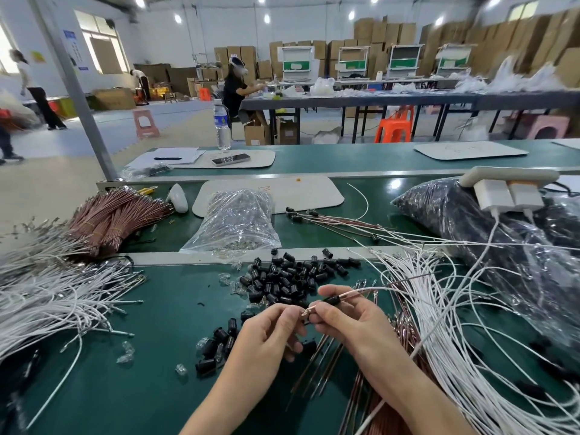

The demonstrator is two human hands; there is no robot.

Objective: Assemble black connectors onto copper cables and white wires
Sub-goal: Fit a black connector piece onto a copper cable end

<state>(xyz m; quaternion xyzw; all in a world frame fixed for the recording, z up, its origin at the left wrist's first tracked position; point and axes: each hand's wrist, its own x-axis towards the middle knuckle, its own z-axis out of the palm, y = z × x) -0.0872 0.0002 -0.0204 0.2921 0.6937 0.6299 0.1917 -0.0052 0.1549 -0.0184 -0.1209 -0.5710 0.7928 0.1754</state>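
Your left hand is curled, its fingertips pinching the metal cable tip just in front of your right hand's knuckles. Your right hand grips the black connector between thumb and forefinger. A copper cable runs out of the connector to the right, along with what looks like a white wire, toward the fan of white wires. Both hands hover just above the counter, near its front edge.

I judge that you are mid-insertion: one lead seems seated in the connector and the tip in your left hand is the one to go in. I cannot tell from here whether that tip belongs to the copper cable or to the wire, nor how deep anything sits.

The next move calls for lining the tip up with the connector's open end and pushing it straight in until it seats. Hold the connector steady with the right hand so the first lead does not back out.

More stock is close. The pile of loose connectors lies just beyond your fingers, and a smaller cluster sits to the near left. Loose copper cables lie under your right wrist. Further out, finished assemblies rest on the far strip, a clear bag stands left of them, and bundled copper cables sit at far left. Lay the finished piece with those assemblies.
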